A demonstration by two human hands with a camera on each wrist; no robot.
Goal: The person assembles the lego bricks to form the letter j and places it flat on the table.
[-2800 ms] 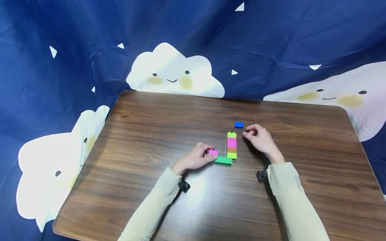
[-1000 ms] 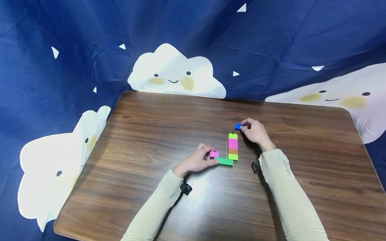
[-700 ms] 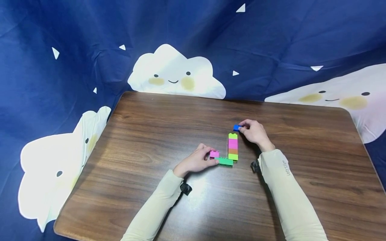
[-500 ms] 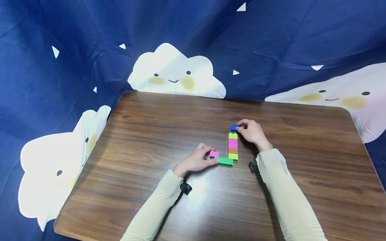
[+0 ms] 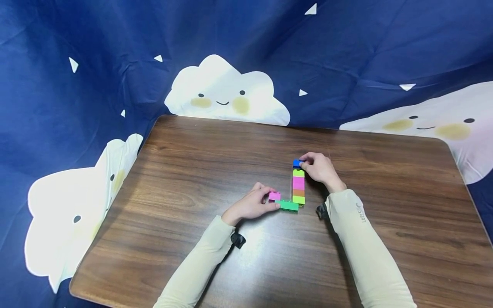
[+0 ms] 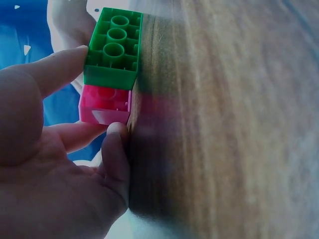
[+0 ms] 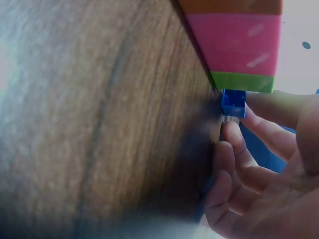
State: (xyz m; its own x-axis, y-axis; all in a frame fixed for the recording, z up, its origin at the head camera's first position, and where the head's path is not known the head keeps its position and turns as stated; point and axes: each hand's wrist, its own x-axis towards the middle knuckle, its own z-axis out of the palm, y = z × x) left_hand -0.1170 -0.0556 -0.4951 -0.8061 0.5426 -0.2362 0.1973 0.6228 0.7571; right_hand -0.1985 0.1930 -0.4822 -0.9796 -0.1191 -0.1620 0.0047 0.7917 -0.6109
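My left hand (image 5: 252, 204) pinches a joined pair of toy bricks, the thumb on the long green brick (image 5: 289, 206) and a finger against the small pink brick (image 5: 274, 196). The left wrist view shows the green brick's hollow underside (image 6: 113, 50). A column of lime, pink and orange bricks (image 5: 298, 184) stands just beyond the green brick's right end. At the column's far end, my right hand (image 5: 321, 170) grips a small blue brick (image 5: 296, 163) between thumb and fingers. In the right wrist view the blue brick (image 7: 233, 104) sits close against the column's lime end; whether they join is unclear.
Everything rests on a brown wood-grain table (image 5: 185, 171) with rounded corners. A dark blue curtain (image 5: 327, 51) with cloud prints hangs behind and to the left of it. Each wrist carries a small black camera (image 5: 238, 240).
My right hand has reached the blue brick, taken hold of it and slid it left, in line with the column's far end. The left hand stays almost still on its bricks.
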